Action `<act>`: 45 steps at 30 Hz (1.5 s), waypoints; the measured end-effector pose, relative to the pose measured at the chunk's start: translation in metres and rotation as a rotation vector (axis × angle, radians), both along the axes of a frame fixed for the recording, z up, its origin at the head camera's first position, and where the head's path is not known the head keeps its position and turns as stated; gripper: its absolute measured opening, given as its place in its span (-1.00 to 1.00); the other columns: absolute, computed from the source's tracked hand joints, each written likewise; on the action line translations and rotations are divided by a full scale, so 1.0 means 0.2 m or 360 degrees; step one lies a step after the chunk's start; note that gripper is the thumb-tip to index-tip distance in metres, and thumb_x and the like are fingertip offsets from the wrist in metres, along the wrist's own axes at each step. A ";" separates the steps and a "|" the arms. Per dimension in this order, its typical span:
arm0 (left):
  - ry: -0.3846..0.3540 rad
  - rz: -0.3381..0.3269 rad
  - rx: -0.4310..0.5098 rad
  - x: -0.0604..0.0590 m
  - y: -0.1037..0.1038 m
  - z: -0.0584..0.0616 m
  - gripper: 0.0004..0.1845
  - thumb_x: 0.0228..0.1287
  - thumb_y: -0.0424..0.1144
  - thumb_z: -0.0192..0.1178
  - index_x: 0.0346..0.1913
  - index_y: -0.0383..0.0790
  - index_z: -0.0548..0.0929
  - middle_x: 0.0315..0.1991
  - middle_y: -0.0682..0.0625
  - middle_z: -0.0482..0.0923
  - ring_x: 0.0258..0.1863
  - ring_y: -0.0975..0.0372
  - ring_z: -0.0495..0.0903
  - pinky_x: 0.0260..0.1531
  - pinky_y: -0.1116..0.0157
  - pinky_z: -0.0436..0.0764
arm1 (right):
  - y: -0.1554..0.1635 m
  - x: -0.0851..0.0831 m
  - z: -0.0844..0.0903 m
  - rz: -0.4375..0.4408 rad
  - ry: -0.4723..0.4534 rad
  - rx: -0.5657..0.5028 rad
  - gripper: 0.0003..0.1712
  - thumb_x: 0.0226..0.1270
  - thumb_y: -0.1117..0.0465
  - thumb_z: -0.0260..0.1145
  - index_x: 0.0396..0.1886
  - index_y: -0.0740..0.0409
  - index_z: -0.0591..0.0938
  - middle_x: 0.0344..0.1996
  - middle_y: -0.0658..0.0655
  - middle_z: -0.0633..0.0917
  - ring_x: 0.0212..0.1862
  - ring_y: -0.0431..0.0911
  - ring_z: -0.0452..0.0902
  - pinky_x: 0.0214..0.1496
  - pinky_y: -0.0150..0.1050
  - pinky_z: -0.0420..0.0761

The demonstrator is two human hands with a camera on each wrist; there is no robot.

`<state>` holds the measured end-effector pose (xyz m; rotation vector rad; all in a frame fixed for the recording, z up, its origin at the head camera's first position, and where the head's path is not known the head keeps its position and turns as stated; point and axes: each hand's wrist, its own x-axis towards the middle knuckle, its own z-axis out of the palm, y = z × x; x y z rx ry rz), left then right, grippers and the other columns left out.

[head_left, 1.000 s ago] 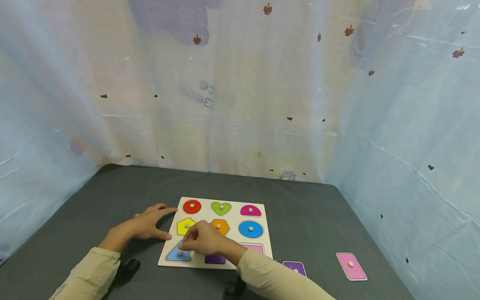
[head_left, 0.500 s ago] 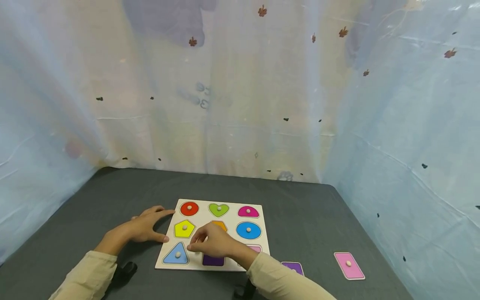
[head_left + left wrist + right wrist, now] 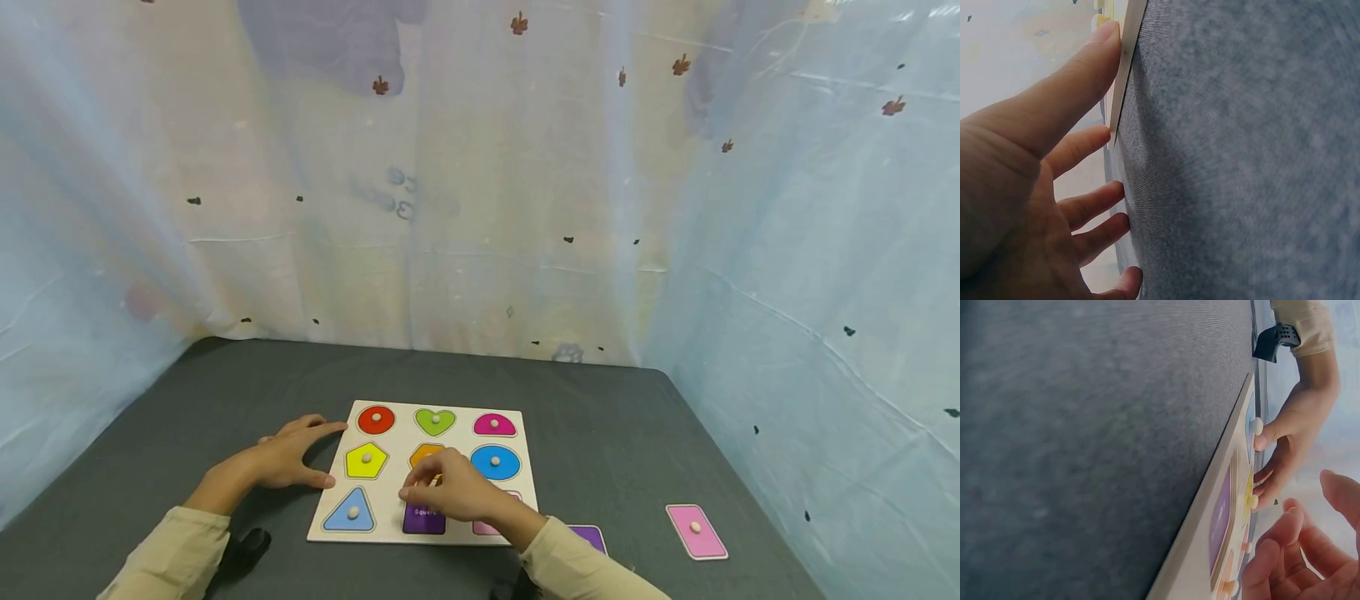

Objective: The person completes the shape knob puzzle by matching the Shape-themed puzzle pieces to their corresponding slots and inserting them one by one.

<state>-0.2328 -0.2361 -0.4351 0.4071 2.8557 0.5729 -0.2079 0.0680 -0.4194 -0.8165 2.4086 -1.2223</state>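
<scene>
A pale curtain (image 3: 480,167) hangs behind a grey table (image 3: 615,433), where a puzzle board (image 3: 384,502) lies flat. The left hand (image 3: 291,457) is spread, thumb and forefinger touching the board's left edge. Over the board's near half hovers the right hand (image 3: 448,487), fingers loosely bent and holding nothing. On the table to the right lie a pink piece (image 3: 703,540), well apart, and a partly hidden purple piece (image 3: 590,536), nearer the board. A blue triangle (image 3: 353,523) sits in the near left corner, beside a purple square hollow (image 3: 423,522).
</scene>
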 end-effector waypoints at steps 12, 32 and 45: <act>-0.0016 -0.0009 0.0025 0.01 0.00 0.01 0.01 0.02 0.18 0.52 0.51 -0.10 0.33 0.43 -0.44 0.20 0.39 -0.41 0.19 0.09 -0.65 0.12 | 0.16 0.03 0.01 0.0029 -0.0067 -0.0081 -0.82 0.36 0.13 0.38 -0.25 0.14 0.77 -0.44 0.03 0.65 -0.54 -0.26 0.48 -0.45 -0.46 0.55; -0.0014 -0.0013 0.0008 0.00 0.00 0.00 0.01 0.01 0.17 0.52 0.49 -0.13 0.34 0.40 -0.45 0.23 0.36 -0.42 0.23 0.07 -0.65 0.14 | 0.46 0.02 0.01 0.0079 -0.0019 -0.0151 -0.67 0.45 0.17 0.30 -0.07 0.40 0.71 -0.29 0.25 0.69 -0.47 -0.23 0.53 -0.34 -0.47 0.60; -0.0019 -0.0029 0.0021 0.01 -0.01 0.01 0.01 0.03 0.18 0.50 0.51 -0.13 0.32 0.40 -0.44 0.23 0.36 -0.38 0.24 0.07 -0.64 0.14 | 0.64 0.04 -0.01 0.0079 -0.0042 -0.0135 -0.72 0.46 0.18 0.29 -0.08 0.33 0.72 -0.30 0.37 0.70 -0.46 -0.27 0.54 -0.35 -0.40 0.64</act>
